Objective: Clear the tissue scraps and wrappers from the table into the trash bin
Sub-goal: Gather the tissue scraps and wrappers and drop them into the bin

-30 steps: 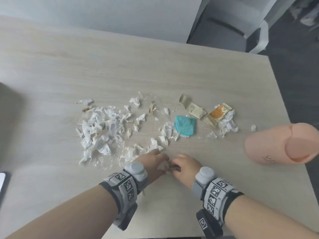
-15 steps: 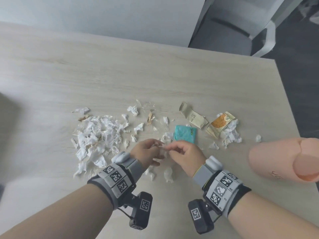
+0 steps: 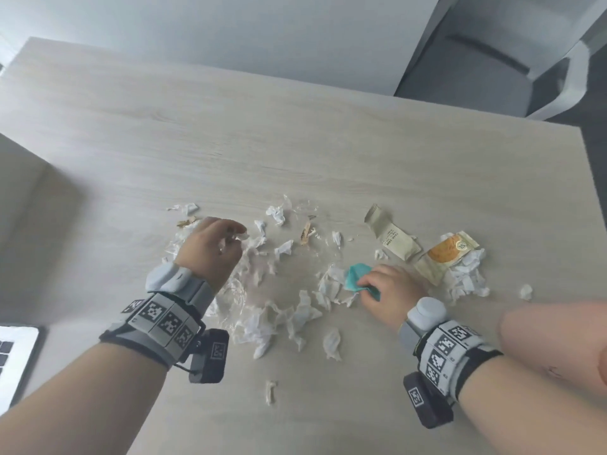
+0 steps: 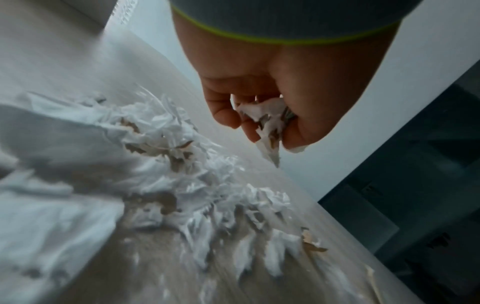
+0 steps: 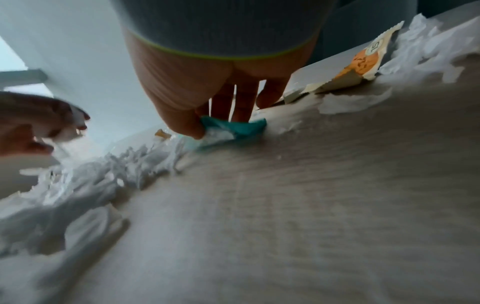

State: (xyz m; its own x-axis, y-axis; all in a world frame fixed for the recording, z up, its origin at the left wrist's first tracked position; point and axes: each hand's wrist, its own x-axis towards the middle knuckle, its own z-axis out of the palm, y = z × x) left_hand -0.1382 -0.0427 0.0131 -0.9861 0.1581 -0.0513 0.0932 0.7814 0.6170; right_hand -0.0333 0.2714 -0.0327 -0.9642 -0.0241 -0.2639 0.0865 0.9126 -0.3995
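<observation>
White tissue scraps [image 3: 262, 290] lie strewn across the middle of the pale wooden table [image 3: 295, 142]. My left hand [image 3: 235, 239] hovers over the left part of the pile, its fingers curled round a few torn scraps [image 4: 267, 121]. My right hand [image 3: 364, 285] is down on the table, where thumb and fingers pinch the crumpled teal wrapper [image 3: 356, 277] [image 5: 239, 127]. A beige wrapper [image 3: 391, 238] and an orange-printed wrapper [image 3: 450, 254] lie just beyond it, the latter partly on more scraps [image 3: 466, 277]. The pink trash bin [image 3: 558, 343] lies at the right edge, blurred.
A laptop corner [image 3: 16, 356] shows at the lower left. A grey chair [image 3: 492, 44] stands behind the table's far right corner. A small brown paper strip [image 3: 305, 236] and single scraps [image 3: 271, 390] lie apart from the pile.
The hands have parted from the middle. The left went left over the big pile with scraps in it; the right went right and took hold of the teal wrapper.
</observation>
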